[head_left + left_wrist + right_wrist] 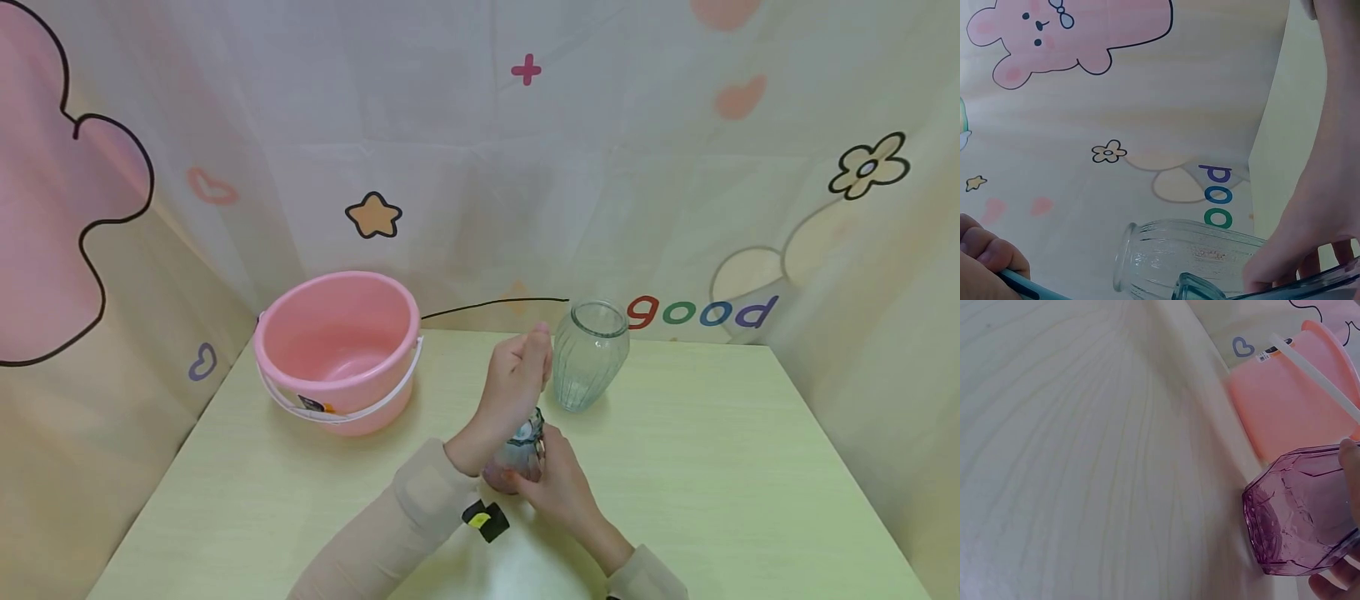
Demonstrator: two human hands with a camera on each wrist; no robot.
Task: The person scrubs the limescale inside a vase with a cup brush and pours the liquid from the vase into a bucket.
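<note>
My right hand [562, 487] grips a small faceted glass vase [1300, 512], purple toward the base and bluish at its wavy rim, upright near the middle of the table. Above its mouth my left hand [516, 379] is curled in a fist. In the left wrist view, a light-blue handle [1032, 289] sticks out of that fist; its far end is out of view, so I cannot tell what tool it is. Just behind the hands stands a larger clear ribbed glass vase [588, 367]. The left forearm covers part of the small vase in the head view.
A pink bucket [397, 404] with a white handle lowered across its front stands at the back left of the pale wooden table [720, 467]. A printed curtain [450, 108] hangs behind the table and along both sides.
</note>
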